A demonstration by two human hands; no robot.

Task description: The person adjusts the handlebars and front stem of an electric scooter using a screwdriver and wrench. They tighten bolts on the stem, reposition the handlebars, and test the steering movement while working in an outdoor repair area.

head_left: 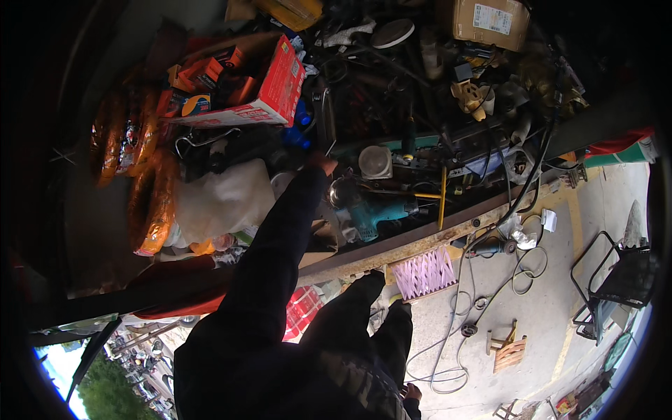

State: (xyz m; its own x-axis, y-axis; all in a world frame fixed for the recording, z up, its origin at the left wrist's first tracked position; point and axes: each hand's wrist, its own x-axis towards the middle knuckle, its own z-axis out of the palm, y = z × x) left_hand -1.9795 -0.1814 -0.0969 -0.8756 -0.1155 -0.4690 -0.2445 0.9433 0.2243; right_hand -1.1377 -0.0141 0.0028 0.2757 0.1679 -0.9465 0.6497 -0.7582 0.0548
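My left arm stretches up over a crowded workbench. At its end my left hand [322,164] looks closed, its fingers partly hidden by the sleeve. A thin bright metal piece rises beside the fingers, too small to make out fully. Just above lies a long metal tool [323,115], next to blue caps [299,124]. A round clear-lidded tub [376,162] and a teal power tool [378,215] sit to the hand's right. Down by my side hangs my right hand [411,392], away from the bench; its fingers are too small and dark to read.
A red-and-white carton [269,87] of small orange boxes and orange-wrapped coils [155,203] fill the bench's left. Black cables [539,164] drape over the bench edge [420,236]. On the floor are a pink woven basket [423,271], a small wooden stool [509,353] and a black chair [619,280].
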